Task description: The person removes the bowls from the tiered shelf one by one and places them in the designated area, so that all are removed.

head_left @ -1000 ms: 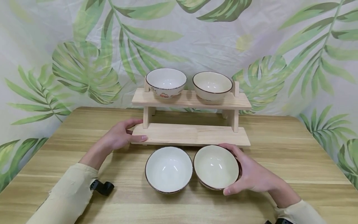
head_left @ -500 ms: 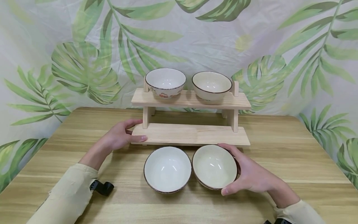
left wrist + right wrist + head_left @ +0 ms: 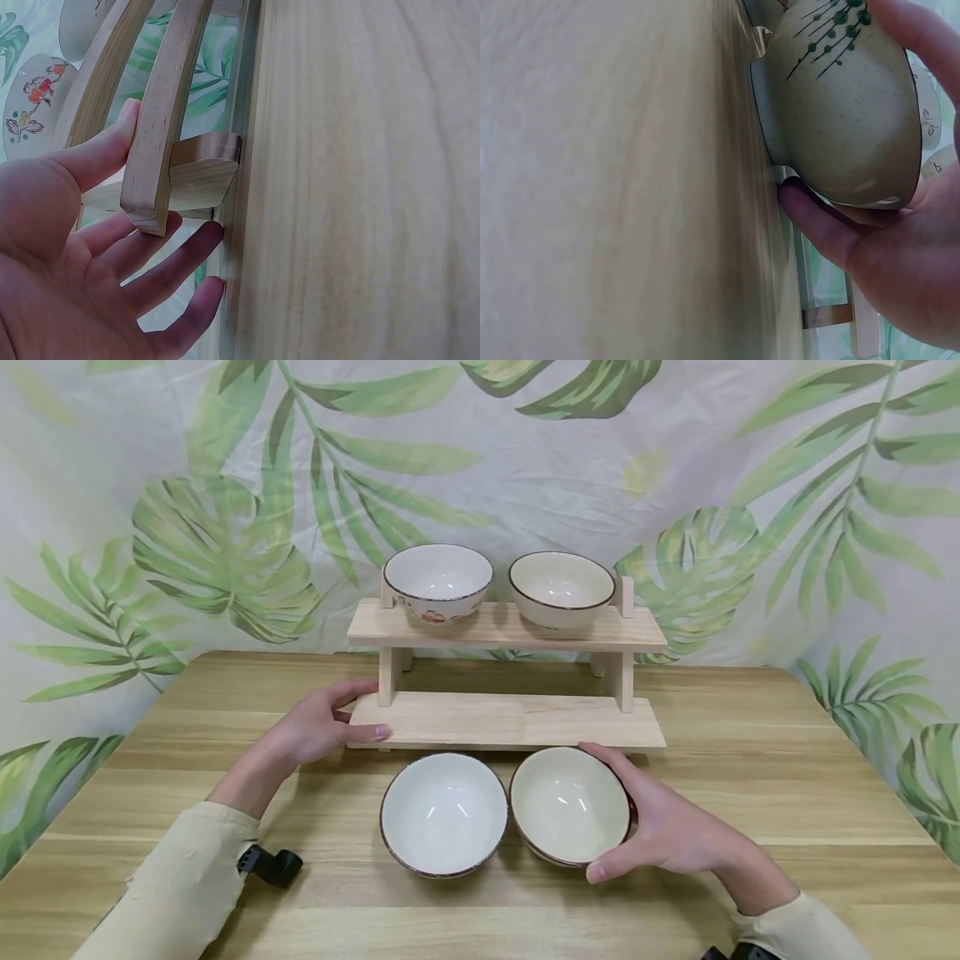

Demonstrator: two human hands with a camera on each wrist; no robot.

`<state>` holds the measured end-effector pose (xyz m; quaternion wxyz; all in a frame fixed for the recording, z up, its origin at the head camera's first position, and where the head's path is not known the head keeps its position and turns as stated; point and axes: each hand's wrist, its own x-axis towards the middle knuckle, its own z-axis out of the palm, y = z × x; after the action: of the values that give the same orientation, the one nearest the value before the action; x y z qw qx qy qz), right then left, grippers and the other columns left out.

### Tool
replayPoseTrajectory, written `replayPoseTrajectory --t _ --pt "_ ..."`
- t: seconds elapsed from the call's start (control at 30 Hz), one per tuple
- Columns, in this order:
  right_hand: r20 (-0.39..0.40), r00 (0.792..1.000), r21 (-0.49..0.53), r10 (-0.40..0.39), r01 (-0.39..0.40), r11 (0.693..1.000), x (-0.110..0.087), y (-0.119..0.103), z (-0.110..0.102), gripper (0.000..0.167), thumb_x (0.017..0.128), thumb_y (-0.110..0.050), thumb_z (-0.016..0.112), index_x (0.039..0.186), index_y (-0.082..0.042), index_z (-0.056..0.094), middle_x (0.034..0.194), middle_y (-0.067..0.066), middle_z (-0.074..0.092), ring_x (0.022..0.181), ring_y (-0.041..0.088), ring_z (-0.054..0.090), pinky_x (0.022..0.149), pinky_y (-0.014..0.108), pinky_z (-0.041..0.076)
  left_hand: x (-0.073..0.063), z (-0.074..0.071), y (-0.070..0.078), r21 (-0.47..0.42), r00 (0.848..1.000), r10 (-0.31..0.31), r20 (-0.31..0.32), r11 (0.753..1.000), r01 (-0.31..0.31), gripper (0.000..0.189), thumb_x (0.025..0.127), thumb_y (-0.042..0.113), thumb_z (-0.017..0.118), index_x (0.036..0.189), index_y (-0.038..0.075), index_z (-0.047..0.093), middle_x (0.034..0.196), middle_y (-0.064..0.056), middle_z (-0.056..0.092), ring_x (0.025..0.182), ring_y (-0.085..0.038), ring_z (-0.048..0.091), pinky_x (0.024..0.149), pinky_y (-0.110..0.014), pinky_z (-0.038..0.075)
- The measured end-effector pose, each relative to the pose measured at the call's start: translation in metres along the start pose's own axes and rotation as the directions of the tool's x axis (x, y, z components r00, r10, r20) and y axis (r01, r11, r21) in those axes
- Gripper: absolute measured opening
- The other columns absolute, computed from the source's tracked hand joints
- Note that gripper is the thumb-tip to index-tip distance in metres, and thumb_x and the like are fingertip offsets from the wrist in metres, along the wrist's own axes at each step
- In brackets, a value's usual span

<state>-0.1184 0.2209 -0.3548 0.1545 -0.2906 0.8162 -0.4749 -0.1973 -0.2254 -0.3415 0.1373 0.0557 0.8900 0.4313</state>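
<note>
My left hand grips the left end of the wooden two-tier shelf. Its thumb lies on top of the lower board, and the left wrist view shows fingertips under and beside the board. My right hand holds a cream bowl by its right side, thumb at the near edge and fingers round the far side. In the right wrist view the cream bowl has a green dotted pattern and sits upright. Close against its left side stands a white bowl with a dark rim.
On the upper board stand a white floral bowl and another cream bowl. The shelf is on a wood-grain table, in front of a leaf-printed cloth. Small black devices sit at both cuffs.
The head view has shifted slightly. My right hand and the two front bowls have slid a little left relative to the shelf. My left hand keeps its grip on the shelf.
</note>
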Motion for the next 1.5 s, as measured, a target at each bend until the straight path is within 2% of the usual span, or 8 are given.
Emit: replayPoseTrajectory --t 0.3,0.47,0.57,0.87,1.1,1.3,1.4,1.5 --pt "-0.016 0.999 -0.033 0.051 -0.052 0.998 -0.003 -0.003 -0.004 0.129 0.072 -0.025 0.101 0.169 -0.007 0.018 0.164 0.023 0.04 0.14 0.043 0.052 0.103 0.021 0.05 0.002 0.001 -0.001 -0.012 1.0 0.003 0.003 1.0 -0.003 0.091 0.093 0.038 0.084 0.164 0.006 0.037 0.155 -0.025 0.051 0.13 -0.038 0.064 0.093 -0.031 0.051" --pt "-0.104 0.994 -0.075 0.027 -0.035 0.997 -0.002 -0.007 -0.01 0.114 0.076 -0.027 0.098 0.165 -0.003 0.03 0.162 0.015 0.048 0.14 0.04 0.055 0.109 0.022 0.048 0.002 0.001 -0.002 -0.007 1.0 0.004 0.002 1.0 -0.004 0.091 0.093 0.039 0.084 0.164 0.006 0.037 0.157 -0.025 0.048 0.13 -0.039 0.064 0.092 -0.031 0.05" --pt "-0.163 0.986 -0.081 0.021 -0.035 0.996 0.0 -0.011 -0.013 0.104 0.081 -0.024 0.095 0.162 -0.003 0.035 0.154 0.013 0.056 0.137 0.038 0.059 0.11 0.022 0.048 0.002 0.0 -0.003 -0.007 1.0 0.0 0.0 1.0 0.0 0.091 0.093 0.038 0.084 0.164 0.007 0.036 0.156 -0.025 0.049 0.13 -0.039 0.064 0.091 -0.031 0.05" --pt "-0.277 0.961 -0.019 0.007 -0.013 1.0 0.006 -0.024 -0.021 0.092 0.087 -0.014 0.089 0.163 -0.011 0.037 0.154 0.017 0.052 0.137 0.041 0.058 0.108 0.019 0.05 0.002 0.0 -0.002 -0.005 1.0 0.0 -0.005 1.0 0.0 0.091 0.092 0.039 0.085 0.164 0.007 0.038 0.156 -0.024 0.05 0.129 -0.038 0.065 0.09 -0.029 0.05" --pt "-0.39 0.921 0.0 -0.014 0.015 1.0 0.018 -0.039 -0.028 0.104 0.086 -0.007 0.089 0.167 -0.011 0.023 0.157 0.013 0.047 0.142 0.039 0.052 0.109 0.017 0.048 0.003 0.0 0.0 0.004 1.0 -0.001 -0.001 1.0 0.001 0.093 0.092 0.041 0.085 0.165 0.009 0.037 0.163 -0.023 0.043 0.132 -0.04 0.063 0.096 -0.037 0.051" --pt "-0.465 0.885 0.028 0.027 -0.016 0.999 0.037 -0.053 -0.043 0.113 0.086 -0.012 0.09 0.17 -0.012 0.014 0.164 0.012 0.04 0.151 0.03 0.045 0.123 0.037 0.04 0.003 0.0 0.0 0.012 1.0 0.0 0.0 1.0 0.0 0.094 0.092 0.041 0.084 0.165 0.008 0.036 0.169 -0.024 0.036 0.135 -0.042 0.061 0.101 -0.044 0.05" --pt "-0.472 0.88 0.054 0.057 -0.035 0.998 0.047 -0.058 -0.053 0.116 0.086 -0.017 0.091 0.171 -0.017 0.011 0.168 0.011 0.036 0.156 0.029 0.04 0.127 0.048 0.034 0.003 0.0 0.0 0.013 1.0 -0.001 0.0 1.0 0.001 0.093 0.092 0.041 0.084 0.165 0.008 0.036 0.168 -0.024 0.036 0.135 -0.042 0.061 0.101 -0.044 0.05" --pt "-0.474 0.875 0.097 0.097 -0.057 0.994 0.058 -0.061 -0.063 0.118 0.087 -0.022 0.091 0.171 -0.022 0.008 0.172 0.009 0.03 0.158 0.026 0.036 0.129 0.049 0.031 0.002 0.0 -0.001 0.01 1.0 -0.004 0.0 1.0 0.004 0.092 0.093 0.04 0.084 0.165 0.008 0.036 0.165 -0.024 0.04 0.133 -0.041 0.062 0.1 -0.042 0.05"
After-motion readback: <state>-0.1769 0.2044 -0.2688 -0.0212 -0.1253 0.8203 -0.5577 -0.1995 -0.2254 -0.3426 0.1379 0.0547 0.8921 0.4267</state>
